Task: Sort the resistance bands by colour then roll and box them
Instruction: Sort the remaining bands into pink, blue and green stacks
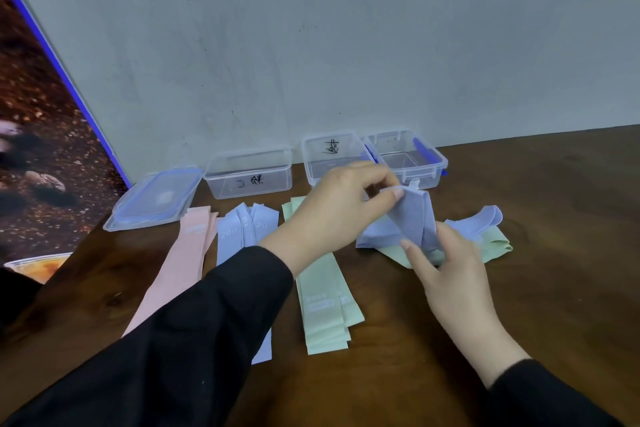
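Your left hand (341, 210) pinches the top end of a blue band (417, 218) between thumb and fingertips, lifting it off the unsorted heap (491, 239) at 3 o'clock — that keeps the strip taut so it comes free of the green one tangled beneath. Your right hand (446, 270) curls round the band's lower part, at 5 o'clock from the left hand, likely steadying it so the heap doesn't drag along

The sorted rows lie flat and lengthwise on the table (554, 253) so colours read at a glance: pink bands (173, 270) at 9 o'clock, the blue pile (247, 229) just beside them, green bands (322, 302) under your left wrist. The lifted band belongs on the blue pile, so expect to carry it across toward 9 o'clock

Three clear boxes (247, 172) wait open along the wall at 12 o'clock, within reach for the rolled bands — all look unfilled. A lid (156, 199) rests to their left. Nothing is rolled yet; my guess is sorting is nearly finished, with the heap down to a few blue and green strips
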{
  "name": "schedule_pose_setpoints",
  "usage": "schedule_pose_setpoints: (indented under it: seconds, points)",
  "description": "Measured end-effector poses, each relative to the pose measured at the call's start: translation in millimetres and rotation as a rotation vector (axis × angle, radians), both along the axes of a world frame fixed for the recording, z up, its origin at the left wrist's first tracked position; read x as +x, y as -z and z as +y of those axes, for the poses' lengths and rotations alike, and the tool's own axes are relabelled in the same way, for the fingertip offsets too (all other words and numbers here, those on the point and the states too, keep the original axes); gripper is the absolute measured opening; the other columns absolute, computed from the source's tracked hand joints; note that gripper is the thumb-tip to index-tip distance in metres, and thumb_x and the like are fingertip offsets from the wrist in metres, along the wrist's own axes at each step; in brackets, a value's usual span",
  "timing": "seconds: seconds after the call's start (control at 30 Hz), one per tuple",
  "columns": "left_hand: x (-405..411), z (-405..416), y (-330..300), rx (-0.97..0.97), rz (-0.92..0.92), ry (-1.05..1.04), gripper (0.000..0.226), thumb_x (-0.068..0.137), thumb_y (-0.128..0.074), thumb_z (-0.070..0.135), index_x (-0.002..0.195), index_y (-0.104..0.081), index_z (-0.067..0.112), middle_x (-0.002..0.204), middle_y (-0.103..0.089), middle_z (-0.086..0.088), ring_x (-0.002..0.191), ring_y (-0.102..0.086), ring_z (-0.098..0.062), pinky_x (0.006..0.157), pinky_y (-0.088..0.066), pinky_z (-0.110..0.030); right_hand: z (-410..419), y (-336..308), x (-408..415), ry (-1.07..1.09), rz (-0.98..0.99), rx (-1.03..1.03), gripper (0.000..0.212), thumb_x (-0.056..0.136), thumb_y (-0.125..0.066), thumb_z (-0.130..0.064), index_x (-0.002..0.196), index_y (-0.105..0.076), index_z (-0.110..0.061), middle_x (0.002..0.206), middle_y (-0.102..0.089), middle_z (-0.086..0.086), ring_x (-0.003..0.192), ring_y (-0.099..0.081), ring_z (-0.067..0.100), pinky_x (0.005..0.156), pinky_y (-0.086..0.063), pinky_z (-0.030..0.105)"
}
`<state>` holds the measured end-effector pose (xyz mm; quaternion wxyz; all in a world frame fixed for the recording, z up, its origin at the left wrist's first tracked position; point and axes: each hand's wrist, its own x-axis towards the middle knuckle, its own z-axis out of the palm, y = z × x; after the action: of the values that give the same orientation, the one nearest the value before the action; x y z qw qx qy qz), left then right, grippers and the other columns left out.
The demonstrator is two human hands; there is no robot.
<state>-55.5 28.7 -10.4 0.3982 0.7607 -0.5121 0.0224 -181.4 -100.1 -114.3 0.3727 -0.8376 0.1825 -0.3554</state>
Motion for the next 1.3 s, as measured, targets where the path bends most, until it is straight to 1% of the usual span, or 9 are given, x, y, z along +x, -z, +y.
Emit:
schedule_pose_setpoints:
  seconds: [0.13,0.37,0.53,0.67,0.77,0.93,1.07,1.2,1.3]
  points:
    - [-2,10,-40,-0.141,-0.042,-0.093,0.016,0.097,-0.061,0.026,0.084,-0.067,0.021,0.080,-0.064,0.009,0.077,-0.057,-0.011,0.069,-0.046,-0.027,2,-28,-2,0.027,-0.025,0.021,0.035,0.098,-0.064,-0.022,0.070,-0.045,-0.030,0.062,-0.042,-0.008,0.060,-0.046,0.007,0.054,-0.033,0.017]
    - [10,57,-93,-0.307,-0.022,-0.282,0.017,0.097,-0.061,0.031,0.087,-0.069,0.021,0.068,-0.054,-0.005,0.058,-0.041,-0.009,0.055,-0.033,-0.023,42,-75,3,-0.154,-0.051,0.204,0.030,0.103,-0.056,-0.033,0.085,-0.057,-0.008,0.076,-0.050,0.019,0.060,-0.040,0.014,0.052,-0.036,0.022]
    - [35,96,-103,-0.317,0.004,-0.441,0.018,0.096,-0.064,0.030,0.085,-0.069,0.017,0.065,-0.049,0.006,0.053,-0.036,-0.007,0.050,-0.028,-0.021,102,-85,21,-0.355,0.025,0.420,0.032,0.103,-0.053,-0.042,0.096,-0.065,-0.013,0.098,-0.070,0.014,0.093,-0.066,0.034,0.073,-0.047,0.036]
    - [50,121,-91,-0.313,0.091,-0.490,0.020,0.094,-0.064,0.025,0.086,-0.067,0.007,0.069,-0.055,0.007,0.058,-0.043,-0.006,0.054,-0.034,-0.017,145,-73,34,-0.627,0.066,0.893,0.030,0.101,-0.056,-0.048,0.115,-0.072,-0.027,0.118,-0.074,-0.004,0.115,-0.068,0.018,0.104,-0.049,0.046]
    - [59,139,-84,-0.316,0.184,-0.499,0.018,0.093,-0.064,0.023,0.085,-0.067,0.006,0.071,-0.059,0.005,0.063,-0.048,-0.011,0.061,-0.038,-0.024,166,-65,37,-0.758,0.152,1.094,0.049,0.088,-0.062,-0.052,0.128,-0.066,-0.023,0.125,-0.072,-0.004,0.119,-0.067,0.015,0.106,-0.049,0.043]
    - [70,158,-81,-0.322,0.229,-0.521,0.022,0.094,-0.063,0.023,0.088,-0.066,0.001,0.078,-0.065,-0.013,0.066,-0.056,-0.013,0.062,-0.044,-0.026,188,-51,47,-0.753,0.294,0.924,0.038,0.088,-0.075,-0.036,0.122,-0.066,-0.021,0.113,-0.075,0.006,0.106,-0.072,0.026,0.098,-0.056,0.051]
    - [82,164,-83,-0.369,0.250,-0.523,0.023,0.094,-0.062,0.022,0.085,-0.064,0.001,0.076,-0.061,-0.006,0.064,-0.058,-0.012,0.057,-0.043,-0.020,191,-42,50,-0.726,0.348,0.919,0.028,0.093,-0.073,-0.024,0.119,-0.065,-0.019,0.103,-0.074,0.013,0.093,-0.073,0.031,0.082,-0.061,0.049]
    - [105,166,-78,-0.374,0.238,-0.544,0.018,0.093,-0.063,0.021,0.083,-0.066,0.006,0.076,-0.060,-0.004,0.068,-0.052,-0.017,0.062,-0.044,-0.027,189,-29,54,-0.631,0.412,0.710,0.027,0.097,-0.069,-0.030,0.124,-0.065,-0.031,0.116,-0.073,-0.008,0.111,-0.069,0.020,0.094,-0.059,0.043]
    - [129,164,-67,-0.322,0.224,-0.581,0.017,0.092,-0.064,0.021,0.078,-0.065,0.013,0.072,-0.059,-0.001,0.068,-0.052,-0.019,0.067,-0.045,-0.029,187,-26,59,-0.571,0.404,0.582,0.037,0.097,-0.069,-0.024,0.130,-0.059,-0.037,0.120,-0.071,-0.011,0.106,-0.070,0.015,0.086,-0.062,0.039]
